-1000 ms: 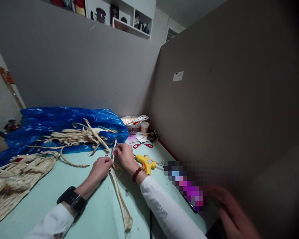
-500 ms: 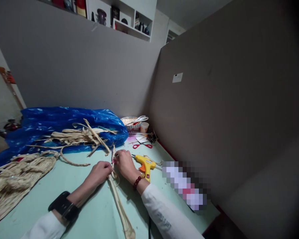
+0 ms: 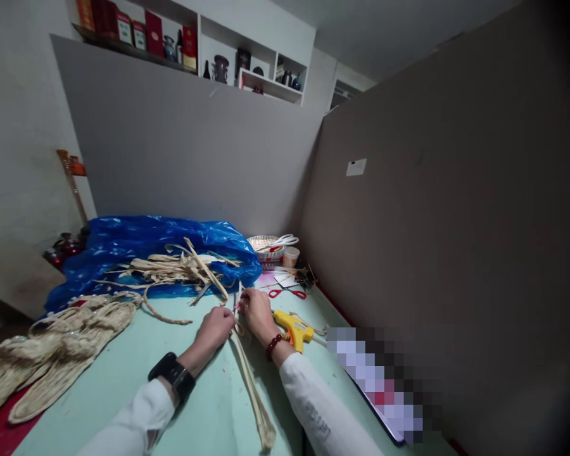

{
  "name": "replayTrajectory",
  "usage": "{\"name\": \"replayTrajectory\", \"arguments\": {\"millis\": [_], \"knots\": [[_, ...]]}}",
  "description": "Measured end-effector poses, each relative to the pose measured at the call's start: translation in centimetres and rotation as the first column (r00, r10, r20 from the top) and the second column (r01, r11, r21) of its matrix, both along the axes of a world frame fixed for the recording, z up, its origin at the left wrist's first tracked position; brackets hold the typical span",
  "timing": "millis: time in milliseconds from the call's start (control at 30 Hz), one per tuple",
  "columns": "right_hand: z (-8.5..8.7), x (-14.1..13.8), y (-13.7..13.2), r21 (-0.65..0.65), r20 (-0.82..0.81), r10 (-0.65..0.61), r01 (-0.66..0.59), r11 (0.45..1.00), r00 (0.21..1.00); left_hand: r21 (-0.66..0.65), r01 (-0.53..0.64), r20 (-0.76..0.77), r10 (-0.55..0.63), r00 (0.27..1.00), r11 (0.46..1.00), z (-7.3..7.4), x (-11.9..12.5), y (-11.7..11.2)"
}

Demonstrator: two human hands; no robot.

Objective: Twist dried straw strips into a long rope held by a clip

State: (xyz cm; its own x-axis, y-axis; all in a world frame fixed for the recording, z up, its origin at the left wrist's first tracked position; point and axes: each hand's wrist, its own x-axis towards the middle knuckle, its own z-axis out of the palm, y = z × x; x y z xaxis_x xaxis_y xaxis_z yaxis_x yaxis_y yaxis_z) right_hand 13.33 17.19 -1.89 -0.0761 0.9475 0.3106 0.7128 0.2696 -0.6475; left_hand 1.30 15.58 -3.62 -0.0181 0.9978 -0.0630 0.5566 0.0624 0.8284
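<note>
Our left hand (image 3: 217,326) presses its fingertips around the pale fibre strip (image 3: 251,386), and our right hand (image 3: 258,312) pinches it just beyond, at one o'clock; the loose end lies toward five o'clock. We judge it light, dry and flexible, but easy to split, so we should hold it near the joining place. Compared with one second ago, we see more of the shelf (image 3: 275,38) at eleven o'clock, while both pinches remain.

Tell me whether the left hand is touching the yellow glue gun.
Apart. The head view shows the right hand and some pale green tabletop between the left hand and the yellow glue gun.
</note>
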Motion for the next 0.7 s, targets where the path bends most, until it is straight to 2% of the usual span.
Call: {"name": "replayTrajectory", "arguments": {"millis": [200, 433, 600, 700], "knots": [[-1.2, 0.2, -0.7, -0.002, 0.056, 0.052, -0.051, 0.999, 0.997, -0.024, 0.057, 0.005, -0.057, 0.998, 0.998, 0.5, -0.4, -0.7], [-0.9, 0.4, -2.1, 0.011, 0.030, 0.098, -0.099, 0.995, 0.995, -0.029, 0.084, 0.039, -0.083, 0.996, 0.996, 0.4, -1.2, -1.8], [0.3, 0.8, -2.1, 0.077, -0.037, 0.026, -0.023, 0.997, 0.999, 0.007, 0.043, 0.064, -0.044, 0.997, 0.999, 0.0, -0.4, -1.4], [0.7, 0.9, -1.5, 0.036, 0.047, -0.038, 0.036, 0.999, 0.998, 0.014, 0.030, 0.059, -0.031, 0.998, 0.999, 0.1, 0.2, -0.7]]}}
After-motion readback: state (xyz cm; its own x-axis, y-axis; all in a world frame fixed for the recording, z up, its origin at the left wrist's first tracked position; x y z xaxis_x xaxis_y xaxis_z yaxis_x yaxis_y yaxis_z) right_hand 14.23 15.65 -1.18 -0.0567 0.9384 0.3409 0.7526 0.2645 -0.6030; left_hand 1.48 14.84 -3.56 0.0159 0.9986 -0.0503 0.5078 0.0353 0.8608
